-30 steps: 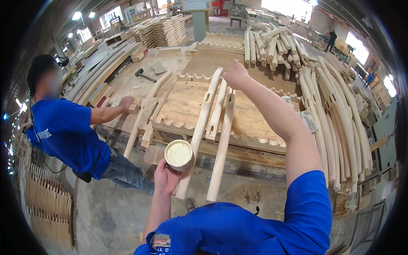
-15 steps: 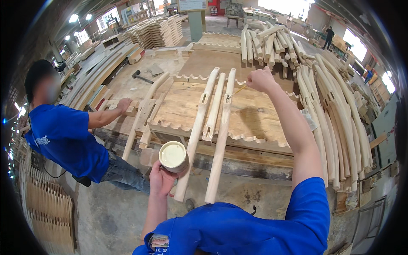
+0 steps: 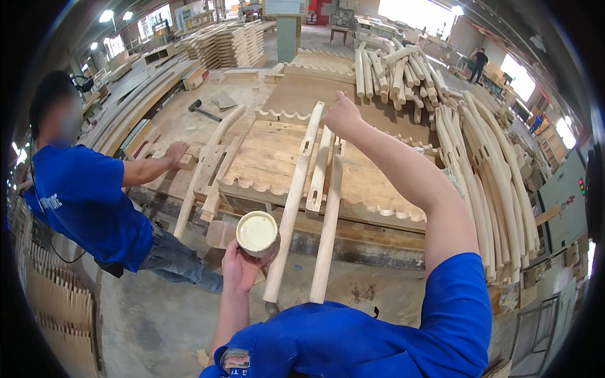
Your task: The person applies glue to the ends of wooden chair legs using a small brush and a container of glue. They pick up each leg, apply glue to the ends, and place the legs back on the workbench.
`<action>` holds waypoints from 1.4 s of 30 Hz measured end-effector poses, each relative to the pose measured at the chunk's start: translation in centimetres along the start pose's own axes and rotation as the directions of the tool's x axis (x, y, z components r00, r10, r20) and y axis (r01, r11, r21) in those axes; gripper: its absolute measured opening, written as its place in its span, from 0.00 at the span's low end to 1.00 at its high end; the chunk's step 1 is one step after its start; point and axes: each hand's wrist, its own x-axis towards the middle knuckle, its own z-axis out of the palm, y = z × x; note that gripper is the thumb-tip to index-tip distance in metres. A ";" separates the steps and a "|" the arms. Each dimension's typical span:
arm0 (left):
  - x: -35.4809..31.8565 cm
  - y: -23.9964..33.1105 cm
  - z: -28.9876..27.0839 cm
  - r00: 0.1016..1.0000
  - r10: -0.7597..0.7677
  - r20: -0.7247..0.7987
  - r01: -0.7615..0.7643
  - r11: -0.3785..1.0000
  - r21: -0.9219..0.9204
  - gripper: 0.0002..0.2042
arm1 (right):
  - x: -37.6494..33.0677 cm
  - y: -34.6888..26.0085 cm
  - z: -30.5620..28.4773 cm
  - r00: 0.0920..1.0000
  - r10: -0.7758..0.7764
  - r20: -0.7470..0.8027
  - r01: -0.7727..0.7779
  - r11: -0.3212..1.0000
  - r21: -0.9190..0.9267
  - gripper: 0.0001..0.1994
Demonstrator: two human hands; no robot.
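Observation:
My left hand (image 3: 234,269) is wrapped round a tub (image 3: 258,232) of cream-coloured paste, held upright near the bench's front edge. My right hand (image 3: 342,118) is closed, over the far ends of the wooden pieces. The thin stick seen in it earlier is now hidden behind the hand. Below lie a long wooden leg (image 3: 292,217) with a slot, a shorter slotted bar (image 3: 319,171), and a second long leg (image 3: 328,236), whose far end my right hand and forearm cover. The legs rest across a wooden rack (image 3: 265,154) with scalloped edges and overhang its near side.
A co-worker (image 3: 82,195) in blue stands at the left, one hand on a wooden block (image 3: 188,159). A hammer (image 3: 205,110) lies on the bench. Loose wooden legs (image 3: 403,70) are heaped at the back right; long curved pieces (image 3: 485,183) lean together at the right.
My right hand has moved left, from beyond the right leg's slot to between the far ends of the legs. The stick has gone out of sight. My left hand still holds the tub.

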 end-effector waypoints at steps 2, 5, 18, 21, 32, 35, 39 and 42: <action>0.2 0.4 -0.6 1.000 -0.001 0.026 0.002 1.000 -0.002 0.21 | 0.0 0.1 -0.7 0.999 -0.047 0.003 0.047 0.999 0.027 0.07; 0.4 0.9 -1.7 0.999 -0.005 0.054 0.005 1.000 -0.009 0.21 | -0.6 1.3 -1.8 0.995 -0.054 0.083 0.049 0.997 0.066 0.06; 0.9 4.1 -3.3 0.999 0.022 0.035 -0.020 0.998 -0.059 0.21 | -10.3 1.5 12.4 0.739 0.629 0.240 -0.578 0.410 0.705 0.16; 0.7 4.8 -2.5 0.999 0.035 0.034 -0.034 0.999 -0.021 0.21 | -10.7 -0.4 14.2 0.682 0.669 0.295 -0.561 0.219 0.798 0.16; 0.7 4.8 -2.6 0.999 0.031 0.020 -0.030 0.998 -0.055 0.21 | -10.3 -2.6 13.9 0.625 0.780 -0.017 -0.469 0.393 0.791 0.10; 0.7 4.6 -2.6 0.999 0.027 0.023 -0.025 0.998 -0.064 0.21 | -10.5 -2.9 14.5 0.601 0.796 -0.074 -0.458 0.419 0.784 0.09; 0.5 4.5 -2.6 1.000 0.020 0.011 -0.019 0.997 -0.073 0.21 | -11.0 -3.3 14.8 0.579 0.801 -0.152 -0.410 0.447 0.795 0.08; 0.3 4.4 -2.7 1.000 0.018 0.017 -0.017 0.997 -0.078 0.21 | -11.1 -3.4 14.6 0.596 0.786 -0.165 -0.381 0.458 0.803 0.08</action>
